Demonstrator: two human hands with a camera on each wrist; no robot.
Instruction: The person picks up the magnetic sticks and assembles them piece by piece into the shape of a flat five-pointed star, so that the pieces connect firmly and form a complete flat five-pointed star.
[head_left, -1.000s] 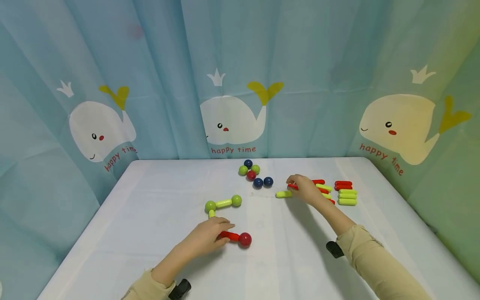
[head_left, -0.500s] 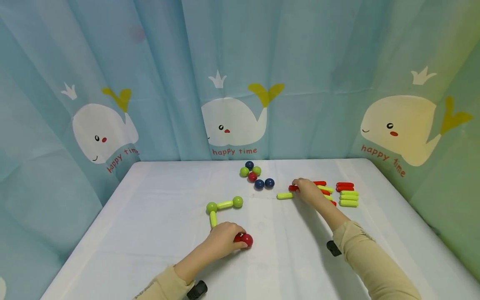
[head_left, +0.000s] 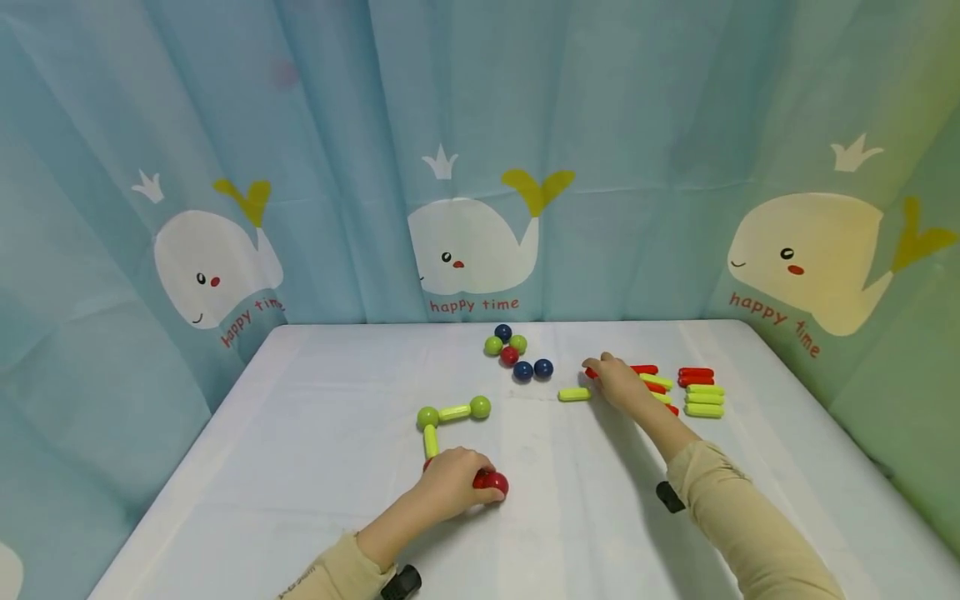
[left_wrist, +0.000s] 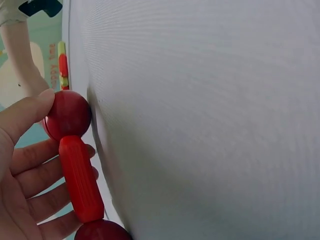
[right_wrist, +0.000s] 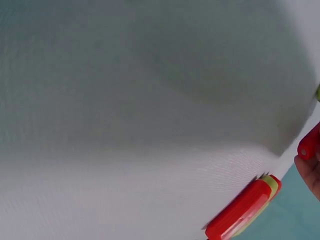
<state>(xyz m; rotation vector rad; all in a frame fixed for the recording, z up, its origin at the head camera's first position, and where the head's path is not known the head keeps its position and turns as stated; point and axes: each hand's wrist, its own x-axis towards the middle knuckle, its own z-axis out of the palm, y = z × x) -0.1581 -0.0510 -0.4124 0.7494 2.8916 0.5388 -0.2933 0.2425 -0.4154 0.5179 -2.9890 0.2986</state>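
My left hand (head_left: 457, 482) grips the end red ball (left_wrist: 67, 115), thumb on its near side. A red rod (left_wrist: 81, 177) joins this ball to another red ball (left_wrist: 102, 231); in the head view the hand hides most of the rod. Beyond the hand, a yellow-green rod (head_left: 431, 442) runs up to a green ball (head_left: 427, 417), from which a second yellow-green rod (head_left: 454, 412) leads to another green ball (head_left: 480, 407). On the right, my right hand (head_left: 617, 383) pinches a red rod (right_wrist: 307, 147) beside a loose yellow-green rod (head_left: 574, 394).
Several loose blue, green and red balls (head_left: 509, 357) cluster at the back middle of the white table (head_left: 322, 375). Right of my right hand lie mixed rods (head_left: 656, 382), then neat stacks of red rods (head_left: 696, 372) and yellow-green rods (head_left: 705, 400). A whale-print curtain (head_left: 630, 250) encloses the table.
My left hand has shifted right along the red rod and now grips its end ball. My right hand stays near the same spot, with the red rod in its fingers.
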